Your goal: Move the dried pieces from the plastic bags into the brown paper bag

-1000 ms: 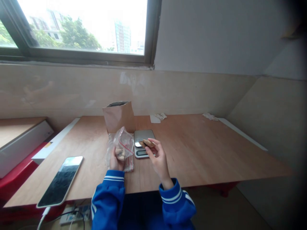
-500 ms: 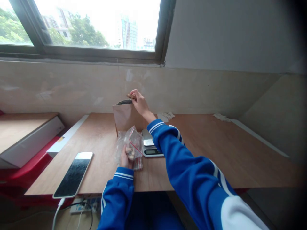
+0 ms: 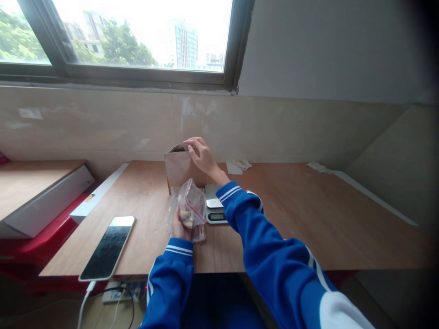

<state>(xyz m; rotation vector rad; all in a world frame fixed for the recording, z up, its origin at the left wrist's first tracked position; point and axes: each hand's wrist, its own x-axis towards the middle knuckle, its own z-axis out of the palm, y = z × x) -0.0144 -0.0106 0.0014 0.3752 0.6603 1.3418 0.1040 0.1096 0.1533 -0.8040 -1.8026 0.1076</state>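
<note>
I am looking down at my two hands over a wooden table (image 3: 308, 214). My right hand (image 3: 200, 155) is reaching out to the top of a brown paper bag (image 3: 178, 169) that is standing up straight at the far side. My fingers (image 3: 192, 145) are curling over the open mouth of the bag, right at its rim. I cannot tell if they are pinching anything or just touching the edge.

My left hand (image 3: 180, 226) is staying closer to me, wrapping its fingers around a clear plastic bag (image 3: 190, 203) with a red zip strip. Something small and brown is sitting inside it, just above my thumb.

I am guessing both bags are light and soft. The paper one looks a bit stiffer, but it could tip over or crumple, so holding it by the folded top edge seems best. The plastic one looks slippery and floppy, so gripping it low, under the lumps, feels safer.

Just to the right of my left fingers, a small kitchen scale (image 3: 215, 210) is resting. A phone (image 3: 108, 246) is lying far off to the left.
</note>
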